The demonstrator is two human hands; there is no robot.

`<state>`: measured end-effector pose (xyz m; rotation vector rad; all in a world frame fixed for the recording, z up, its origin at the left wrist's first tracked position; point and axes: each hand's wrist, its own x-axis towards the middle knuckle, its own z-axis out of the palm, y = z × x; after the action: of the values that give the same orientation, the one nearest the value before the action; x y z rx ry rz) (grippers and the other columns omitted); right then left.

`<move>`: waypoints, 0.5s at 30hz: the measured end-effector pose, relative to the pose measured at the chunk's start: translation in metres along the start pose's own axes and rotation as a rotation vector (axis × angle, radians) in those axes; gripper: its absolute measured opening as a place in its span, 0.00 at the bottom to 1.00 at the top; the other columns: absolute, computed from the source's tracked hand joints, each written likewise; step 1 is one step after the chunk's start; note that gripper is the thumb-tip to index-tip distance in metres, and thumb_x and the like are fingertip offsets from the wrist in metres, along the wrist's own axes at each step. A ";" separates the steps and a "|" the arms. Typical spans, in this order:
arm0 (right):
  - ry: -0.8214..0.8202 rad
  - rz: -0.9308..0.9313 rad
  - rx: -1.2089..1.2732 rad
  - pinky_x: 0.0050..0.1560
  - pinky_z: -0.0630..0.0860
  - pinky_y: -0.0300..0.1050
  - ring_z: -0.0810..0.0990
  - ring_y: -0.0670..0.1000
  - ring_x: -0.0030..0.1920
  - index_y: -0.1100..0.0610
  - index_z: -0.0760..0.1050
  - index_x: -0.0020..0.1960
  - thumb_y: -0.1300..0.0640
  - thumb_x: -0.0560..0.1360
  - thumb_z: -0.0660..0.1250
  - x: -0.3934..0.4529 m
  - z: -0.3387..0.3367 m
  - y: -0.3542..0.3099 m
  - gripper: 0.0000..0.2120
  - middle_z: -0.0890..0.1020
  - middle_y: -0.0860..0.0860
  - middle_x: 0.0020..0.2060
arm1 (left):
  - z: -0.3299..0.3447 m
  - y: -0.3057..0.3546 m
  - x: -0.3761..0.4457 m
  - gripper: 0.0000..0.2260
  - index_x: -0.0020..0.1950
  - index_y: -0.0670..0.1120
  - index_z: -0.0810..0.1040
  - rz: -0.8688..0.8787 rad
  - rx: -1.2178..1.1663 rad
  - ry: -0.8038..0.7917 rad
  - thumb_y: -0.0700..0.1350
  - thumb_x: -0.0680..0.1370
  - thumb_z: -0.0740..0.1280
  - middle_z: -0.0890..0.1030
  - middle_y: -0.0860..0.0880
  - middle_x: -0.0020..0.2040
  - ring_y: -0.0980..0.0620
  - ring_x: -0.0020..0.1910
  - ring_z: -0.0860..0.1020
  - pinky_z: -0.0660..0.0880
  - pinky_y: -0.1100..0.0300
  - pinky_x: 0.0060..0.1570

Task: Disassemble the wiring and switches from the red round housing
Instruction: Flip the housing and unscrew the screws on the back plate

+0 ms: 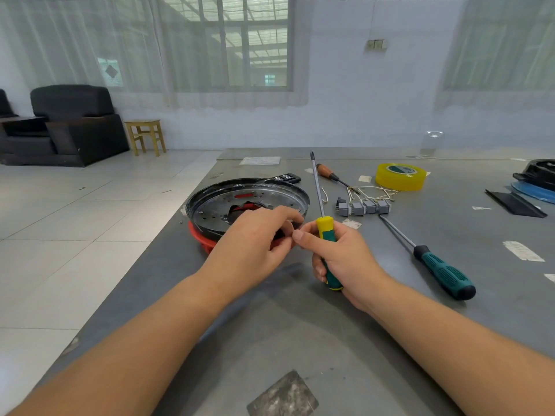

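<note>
The red round housing [200, 239] lies near the table's left edge, with a black round pan [246, 199] resting in it and a perforated metal plate inside. My left hand [255, 241] reaches over its near right rim, fingers curled on a small pale piece there. My right hand [336, 259] grips a yellow and green screwdriver [326, 232] upright, the shaft pointing up and away, its forefinger touching the left hand's fingertips. A row of grey switches [363, 207] with pale wires [372, 192] lies loose on the table to the right of the pan.
A second, teal-handled screwdriver [444, 273] lies at the right. Behind the switches are a wooden-handled tool [329, 174] and a yellow tape roll [401, 176]. Black and blue parts [534, 181] sit at the far right edge. The grey table [300, 340] drops to tiled floor on the left.
</note>
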<state>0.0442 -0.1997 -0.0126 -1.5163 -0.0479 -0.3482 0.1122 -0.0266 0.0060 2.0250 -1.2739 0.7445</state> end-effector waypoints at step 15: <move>-0.038 0.114 0.004 0.25 0.72 0.41 0.73 0.49 0.24 0.48 0.84 0.42 0.47 0.68 0.77 0.002 -0.003 0.001 0.07 0.87 0.56 0.45 | -0.003 -0.003 -0.006 0.21 0.60 0.52 0.68 0.033 0.080 -0.026 0.43 0.77 0.77 0.87 0.54 0.47 0.55 0.47 0.77 0.67 0.64 0.48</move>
<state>0.0461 -0.2036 -0.0131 -1.5150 0.0079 -0.2280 0.1125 -0.0199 0.0024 2.0875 -1.3145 0.7991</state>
